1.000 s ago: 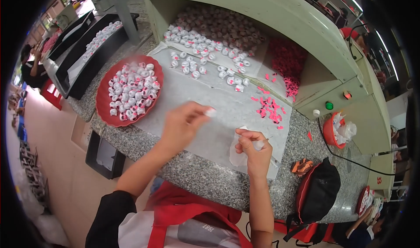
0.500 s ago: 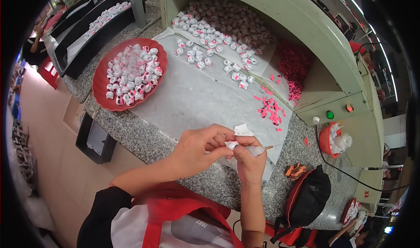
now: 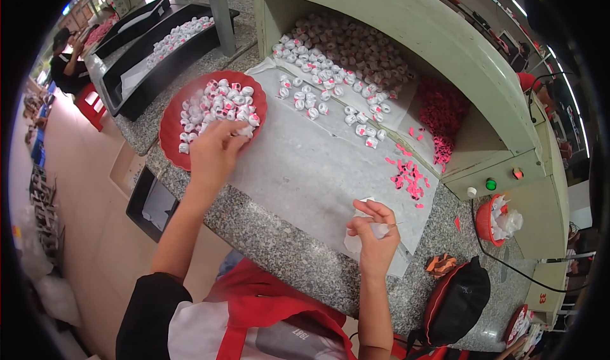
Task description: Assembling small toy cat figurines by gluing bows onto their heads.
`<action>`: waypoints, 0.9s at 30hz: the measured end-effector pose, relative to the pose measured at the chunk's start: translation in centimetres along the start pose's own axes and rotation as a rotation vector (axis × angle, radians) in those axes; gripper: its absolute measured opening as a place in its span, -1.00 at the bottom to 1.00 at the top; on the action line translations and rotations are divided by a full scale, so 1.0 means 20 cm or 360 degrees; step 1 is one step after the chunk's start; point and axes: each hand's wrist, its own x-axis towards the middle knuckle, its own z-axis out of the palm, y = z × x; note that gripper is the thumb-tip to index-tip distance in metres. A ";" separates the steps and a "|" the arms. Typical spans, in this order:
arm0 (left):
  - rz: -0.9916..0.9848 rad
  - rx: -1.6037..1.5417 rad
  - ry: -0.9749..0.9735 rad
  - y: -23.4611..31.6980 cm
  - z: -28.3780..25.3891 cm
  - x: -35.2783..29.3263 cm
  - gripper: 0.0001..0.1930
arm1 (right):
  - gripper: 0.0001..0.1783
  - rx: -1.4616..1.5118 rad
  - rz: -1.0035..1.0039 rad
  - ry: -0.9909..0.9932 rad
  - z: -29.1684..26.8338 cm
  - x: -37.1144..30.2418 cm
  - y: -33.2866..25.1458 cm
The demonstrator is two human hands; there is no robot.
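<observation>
My left hand reaches over the near right side of a red scalloped bowl. Its thumb and fingers pinch a small white piece, partly hidden by the fingertips. Heaped in the bowl are many small white rounded pieces with pink and dark marks. My right hand is held above the near right part of the white sheet, with a small translucent squeeze bottle in its curled fingers. Under that hand lies a scrap of white paper.
A pale green booth holds more white pieces and a pink heap. Loose pink bits lie on the sheet. At right are a red basket and a black pouch; at far left, black trays.
My left hand has left my right hand and moved leftward to the bowl with the small white piece. The right hand stays near its place with the bottle. The view has shifted slightly.
</observation>
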 end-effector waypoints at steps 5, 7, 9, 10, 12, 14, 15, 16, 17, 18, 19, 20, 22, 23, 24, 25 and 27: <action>0.0264 0.0278 0.0295 0.03 0.19 0.22 -0.81 | -0.73 -0.0065 0.0023 -0.0017 0.00 0.01 0.00; 0.0188 0.0540 -0.0150 0.10 0.42 0.29 -0.78 | -0.73 -0.0079 0.0011 -0.0053 -0.01 0.00 -0.01; 0.0040 0.0753 -0.0391 0.13 0.57 0.32 -0.74 | -0.73 -0.0057 -0.0014 -0.0030 -0.03 0.01 -0.01; -0.0039 0.0762 -0.0300 0.10 0.64 0.33 -0.72 | -0.73 -0.0056 -0.0021 -0.0024 -0.04 0.02 -0.01; -0.0097 0.0702 -0.0266 0.07 0.67 0.33 -0.65 | -0.69 -0.0112 -0.0062 0.0057 -0.05 0.02 -0.02; 0.0015 0.0375 -0.0295 0.09 0.63 0.30 -0.67 | -0.67 -0.0281 -0.0208 0.0125 -0.11 0.03 0.00; 0.0093 0.0052 -0.0304 0.13 0.61 0.26 -0.67 | -0.64 -0.0462 -0.0355 0.0157 -0.15 0.04 0.01; -0.0227 -0.0700 -0.0525 0.20 0.59 0.22 -0.67 | -0.64 -0.0452 -0.0350 0.0207 -0.17 0.05 0.00; -0.0575 -0.1444 -0.0754 0.27 0.56 0.14 -0.66 | -0.63 -0.0350 -0.0356 0.0162 -0.20 0.05 -0.02; -0.0808 -0.1874 -0.0945 0.35 0.52 0.06 -0.66 | -0.61 -0.0250 -0.0362 0.0110 -0.21 0.05 -0.04; -0.1061 -0.2301 -0.1131 0.42 0.50 0.00 -0.66 | -0.61 -0.0252 -0.0352 0.0158 -0.21 0.04 -0.08; -0.1074 -0.2301 -0.1176 0.46 0.48 -0.05 -0.66 | -0.62 -0.0052 -0.0268 0.0157 -0.20 0.04 -0.13; -0.1230 -0.2478 -0.1315 0.53 0.46 -0.11 -0.63 | -0.66 0.0070 -0.0167 0.0175 -0.20 0.05 -0.17; -0.1247 -0.2500 -0.1337 0.55 0.46 -0.14 -0.63 | -0.66 0.0043 -0.0159 0.0197 -0.21 0.03 -0.17; -0.0820 -0.2126 -0.1208 0.56 0.47 -0.17 -0.61 | -0.68 -0.0040 -0.0243 0.0278 -0.20 0.00 -0.17; -0.0411 -0.1737 -0.1052 0.57 0.47 -0.19 -0.59 | -0.70 -0.0121 -0.0329 0.0348 -0.19 -0.02 -0.16; -0.0427 -0.1719 -0.0975 0.61 0.44 -0.21 -0.59 | -0.66 -0.0244 -0.0424 0.0464 -0.15 -0.07 -0.16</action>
